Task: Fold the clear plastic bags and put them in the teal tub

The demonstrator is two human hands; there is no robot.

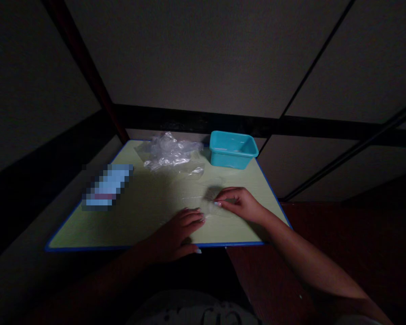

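Pinching clear film [191,197] in right hand [240,205], thumb and fingertips together, just right of table [149,203] middle. Resting left hand [181,228] palm down, fingers extended, slightly parted, fingertips by film, gripping nothing visible. Backed by crumpled plastic [172,151] and, to its right, teal tub [230,159]. Flanked at left edge by blurred item [108,186].

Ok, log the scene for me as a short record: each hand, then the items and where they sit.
left hand: open, fingers spread at the near edge
right hand: thumb and forefinger together; grip unclear
between hands: thin clear plastic, on table
far left: crumpled clear plastic bags
far right: turquoise bin, upright, contents unclear
left edge: pixelated item, unidentifiable
lighting: dim
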